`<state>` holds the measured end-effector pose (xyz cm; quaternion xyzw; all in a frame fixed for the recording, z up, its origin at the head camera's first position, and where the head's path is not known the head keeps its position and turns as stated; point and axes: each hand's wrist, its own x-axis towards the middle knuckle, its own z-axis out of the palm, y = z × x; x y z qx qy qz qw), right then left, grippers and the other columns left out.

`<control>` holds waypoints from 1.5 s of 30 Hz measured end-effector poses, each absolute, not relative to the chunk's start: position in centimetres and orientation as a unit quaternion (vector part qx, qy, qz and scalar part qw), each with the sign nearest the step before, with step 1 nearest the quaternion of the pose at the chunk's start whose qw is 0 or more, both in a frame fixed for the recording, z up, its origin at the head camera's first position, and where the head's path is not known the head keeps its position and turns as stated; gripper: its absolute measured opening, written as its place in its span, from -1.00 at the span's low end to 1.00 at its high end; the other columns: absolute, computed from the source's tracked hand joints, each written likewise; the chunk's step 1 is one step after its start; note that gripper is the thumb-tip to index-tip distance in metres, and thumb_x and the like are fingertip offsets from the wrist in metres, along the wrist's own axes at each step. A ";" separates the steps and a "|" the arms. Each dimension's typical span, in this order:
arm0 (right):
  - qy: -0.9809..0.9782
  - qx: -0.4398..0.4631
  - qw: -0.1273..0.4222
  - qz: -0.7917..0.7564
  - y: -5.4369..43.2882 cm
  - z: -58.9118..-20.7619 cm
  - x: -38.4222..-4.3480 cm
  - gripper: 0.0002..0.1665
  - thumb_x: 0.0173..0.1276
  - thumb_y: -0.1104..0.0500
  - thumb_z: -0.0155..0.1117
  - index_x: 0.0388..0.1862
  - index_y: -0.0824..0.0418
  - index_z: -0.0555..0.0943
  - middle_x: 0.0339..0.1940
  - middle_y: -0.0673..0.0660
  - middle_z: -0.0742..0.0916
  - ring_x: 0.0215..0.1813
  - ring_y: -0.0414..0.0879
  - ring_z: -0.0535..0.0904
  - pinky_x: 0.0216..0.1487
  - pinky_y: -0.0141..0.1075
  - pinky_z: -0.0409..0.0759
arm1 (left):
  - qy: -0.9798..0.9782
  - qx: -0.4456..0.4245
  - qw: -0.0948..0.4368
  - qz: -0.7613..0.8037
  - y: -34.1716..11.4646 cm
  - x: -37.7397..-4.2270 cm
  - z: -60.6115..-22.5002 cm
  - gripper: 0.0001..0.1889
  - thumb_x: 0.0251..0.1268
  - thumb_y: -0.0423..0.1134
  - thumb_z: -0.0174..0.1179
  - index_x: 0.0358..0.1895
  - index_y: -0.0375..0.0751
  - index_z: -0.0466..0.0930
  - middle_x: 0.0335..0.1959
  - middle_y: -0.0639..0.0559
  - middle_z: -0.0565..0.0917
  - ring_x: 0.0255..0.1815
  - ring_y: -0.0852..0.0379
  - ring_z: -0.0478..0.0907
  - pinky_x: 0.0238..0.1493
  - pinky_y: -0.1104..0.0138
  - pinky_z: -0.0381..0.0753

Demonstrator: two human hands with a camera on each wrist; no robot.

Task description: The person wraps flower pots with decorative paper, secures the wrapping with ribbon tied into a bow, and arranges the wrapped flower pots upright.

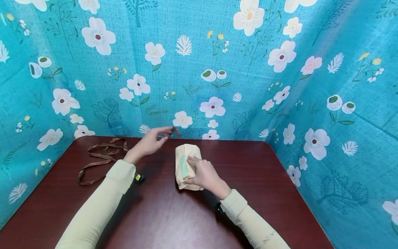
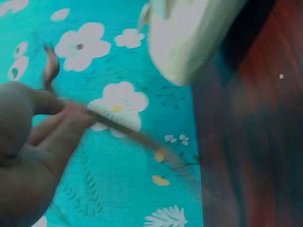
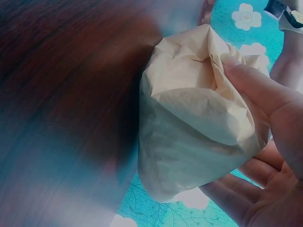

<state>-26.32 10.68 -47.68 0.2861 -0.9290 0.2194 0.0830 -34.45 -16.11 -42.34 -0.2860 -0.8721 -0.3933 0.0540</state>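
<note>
Toward the back of the table lies a cream paper-wrapped package (image 1: 190, 152) with a pale green strip (image 1: 184, 167) along its top. My right hand (image 1: 206, 174) grips its near right part, thumb at the folded paper end and fingers along the other side, as the right wrist view shows. Left of the package and above the table, my left hand (image 1: 151, 141) pinches a thin brown ribbon (image 2: 125, 130) between thumb and fingers. A short tail of it curls up beyond the fingertips; the other part runs off blurred in the left wrist view.
Loops of brown ribbon (image 1: 101, 156) lie on the left of the dark red-brown table (image 1: 174, 221). A blue flowered cloth (image 1: 199, 52) hangs behind the table and along both sides.
</note>
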 end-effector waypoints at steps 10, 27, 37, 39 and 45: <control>-0.932 0.286 0.079 0.210 10.6 -47.7 -26.2 0.01 -0.07 -0.05 0.74 0.35 0.30 0.57 0.39 0.17 0.60 0.41 0.11 0.53 0.25 -0.04 0.61 | -0.918 -0.234 -0.003 -0.319 -20.2 -34.6 -47.5 -0.61 0.36 -0.49 0.21 0.23 -0.50 0.56 0.13 -0.42 0.64 0.09 -0.28 0.65 0.11 -0.10 0.62; -0.933 0.285 0.080 0.205 10.7 -47.4 -26.2 0.00 -0.06 -0.07 0.74 0.36 0.26 0.57 0.40 0.15 0.59 0.42 0.06 0.51 0.26 -0.05 0.60 | -0.951 -0.209 0.000 -0.228 -16.6 -37.6 -50.6 -0.88 0.39 -0.36 0.26 -0.32 -0.29 0.73 -0.41 -0.04 0.68 -0.40 0.02 0.58 -0.23 0.13 0.59; -0.937 0.284 0.089 0.181 10.6 -47.6 -26.3 0.01 -0.05 -0.12 0.73 0.35 0.26 0.58 0.40 0.14 0.60 0.41 0.04 0.53 0.28 -0.06 0.58 | -0.907 -0.096 0.131 -0.388 -14.1 -41.2 -46.2 -0.74 0.44 -0.38 0.09 -0.47 -0.33 0.61 -0.65 -0.11 0.63 -0.64 0.02 0.58 -0.45 0.18 0.56; -0.937 0.285 0.091 0.179 10.6 -47.5 -26.3 0.00 -0.05 -0.12 0.73 0.35 0.26 0.58 0.40 0.14 0.60 0.41 0.05 0.53 0.27 -0.06 0.59 | -0.882 -0.089 0.163 -0.434 -12.4 -41.8 -44.9 -0.80 0.47 -0.34 0.12 -0.26 -0.40 0.68 -0.45 -0.22 0.73 -0.51 -0.05 0.69 -0.36 0.16 0.67; -0.937 0.289 0.093 0.174 10.7 -47.7 -26.4 -0.02 -0.04 -0.13 0.72 0.35 0.23 0.59 0.40 0.13 0.60 0.40 0.04 0.54 0.25 -0.07 0.61 | -0.852 -0.215 0.053 -0.475 -7.0 -41.9 -42.2 -0.69 0.58 -0.32 0.06 0.21 -0.36 0.62 0.12 -0.28 0.70 0.12 -0.13 0.67 0.14 0.05 0.64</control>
